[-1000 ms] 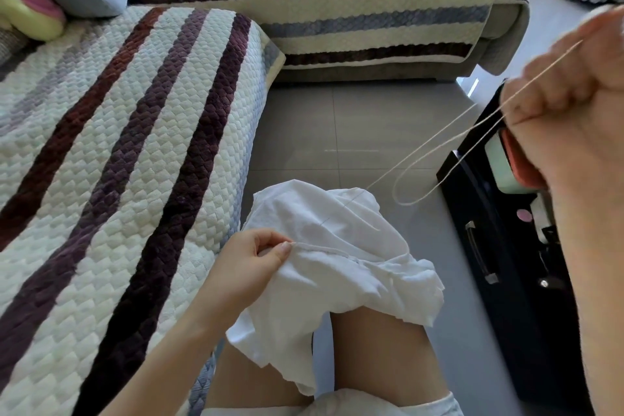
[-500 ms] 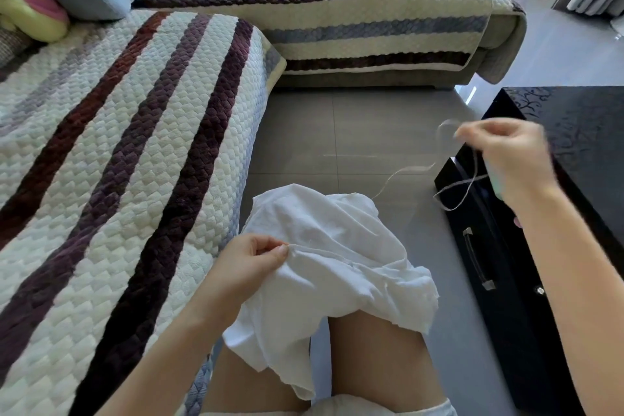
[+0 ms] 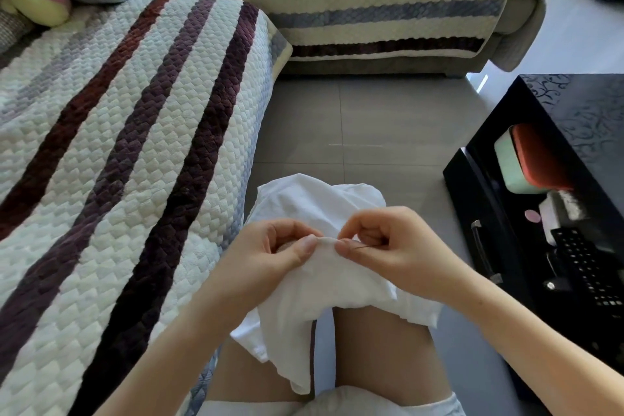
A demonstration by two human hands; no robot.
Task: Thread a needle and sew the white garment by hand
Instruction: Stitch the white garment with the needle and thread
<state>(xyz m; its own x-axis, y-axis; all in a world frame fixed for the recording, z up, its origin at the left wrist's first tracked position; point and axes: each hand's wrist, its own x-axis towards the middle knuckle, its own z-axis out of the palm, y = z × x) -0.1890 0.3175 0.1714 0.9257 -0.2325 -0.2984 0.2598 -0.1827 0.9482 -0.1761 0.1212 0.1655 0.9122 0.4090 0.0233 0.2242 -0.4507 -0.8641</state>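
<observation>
The white garment [image 3: 314,284] lies draped over my knees. My left hand [image 3: 270,257] pinches a raised fold of it between thumb and fingers. Right beside that fold, my right hand [image 3: 381,253] pinches a thin dark needle [image 3: 358,247] between thumb and forefinger, its tip at the cloth. The two hands nearly touch over the fold. I cannot make out the thread in this view.
A quilted striped sofa cover [image 3: 118,162] fills the left, with another sofa section [image 3: 354,10] at the back. A black low table [image 3: 557,213] stands at the right; its open shelf holds a green and orange box [image 3: 526,162] and a remote [image 3: 587,270]. Grey floor tiles [image 3: 364,132] lie ahead.
My right hand came down from high at the right, where it pulled the thread taut, to the fold held by my left hand. The left hand kept its pinch.
</observation>
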